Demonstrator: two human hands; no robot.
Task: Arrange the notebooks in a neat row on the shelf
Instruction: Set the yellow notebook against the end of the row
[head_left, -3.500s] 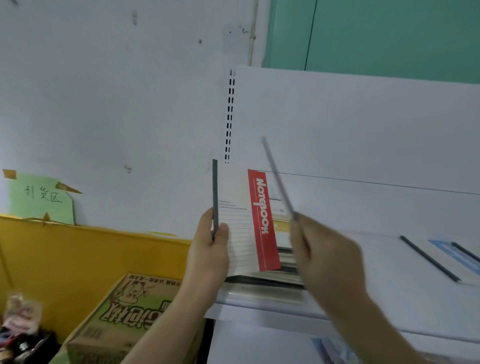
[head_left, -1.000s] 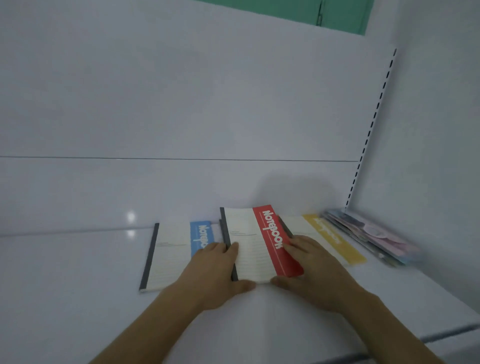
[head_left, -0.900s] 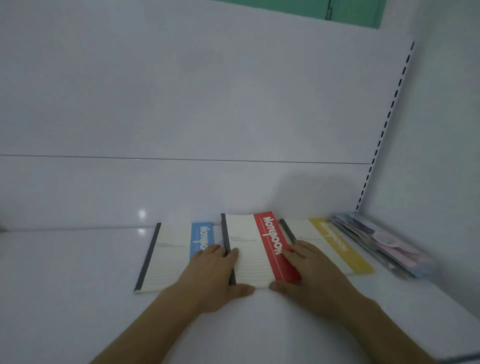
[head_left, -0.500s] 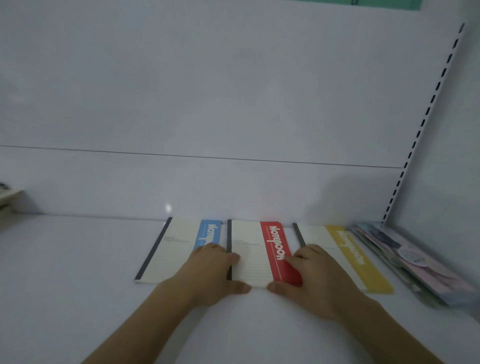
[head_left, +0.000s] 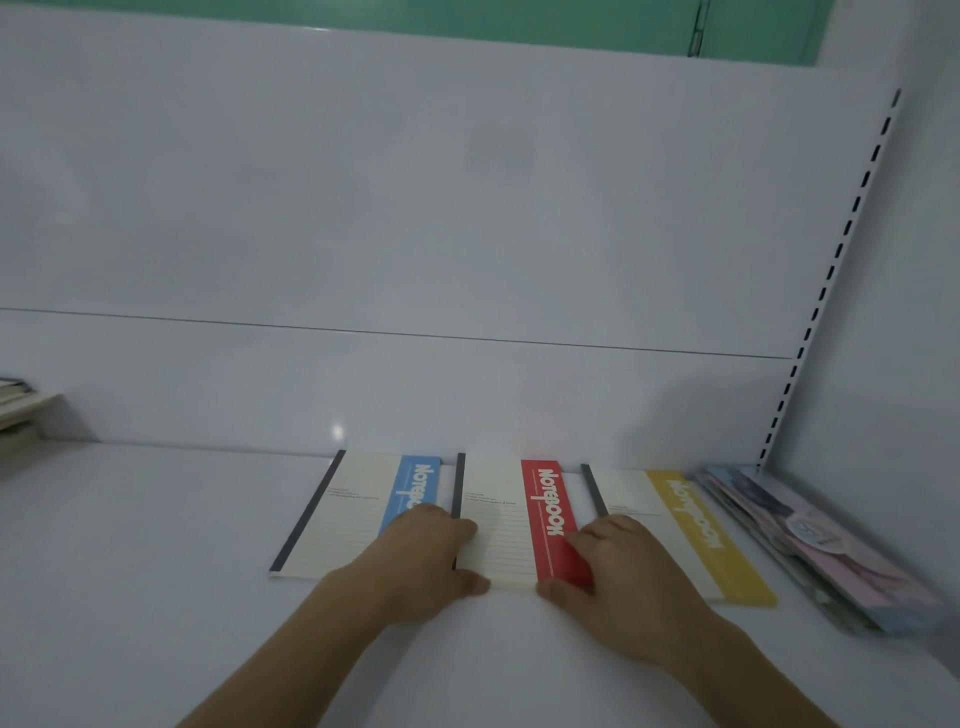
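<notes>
Now the red notebook (head_left: 506, 525) lies flat on the shelf (head_left: 156, 571) between the blue notebook (head_left: 353, 514) and the yellow notebook (head_left: 675, 525), all three near the back wall (head_left: 467, 395). It looks thin, light and bendy, its smooth cover apt to slide, so pressing on top and nudging its edges should steer it. The left hand (head_left: 415, 561) and right hand (head_left: 618, 577) rest spread on it, thumbs at its near edge, clasping nothing.

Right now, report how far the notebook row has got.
Done: blue notebook, red notebook and yellow notebook lie flat side by side on the shelf. In hand: left hand and right hand rest at the red one's near corners, apparently squaring it. Left: perhaps the stack at far left.
</notes>
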